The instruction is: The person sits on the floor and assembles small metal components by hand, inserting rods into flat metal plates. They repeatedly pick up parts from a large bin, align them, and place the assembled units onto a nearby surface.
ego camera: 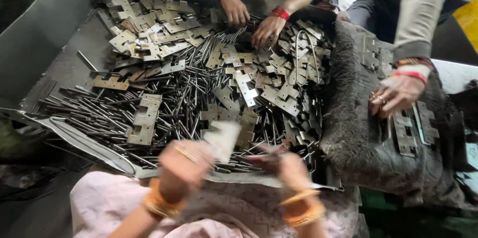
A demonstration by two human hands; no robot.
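Nearest the camera, both hands work at the tray's front edge.
Left hand (186,161) pinches a pale hinge plate (221,137), blurred; right hand (289,166) curls just beside it, grip unclear. Beyond lie steel pins (149,98), then two co-workers' hands (251,21) sorting plates.

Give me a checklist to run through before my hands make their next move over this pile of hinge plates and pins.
1. Left hand grip on the pale hinge plate: cannot tell, blurred.
2. Right hand holding anything: cannot tell, blurred.
3. Loose pins within reach: ok, heaped just ahead.
4. Flat hinge plates within reach: ok, lying on the pins.
5. Far side of pile free: not ok, another person's hands are in it.
6. Dark cloth at right free: not ok, a co-worker's hand rests there.
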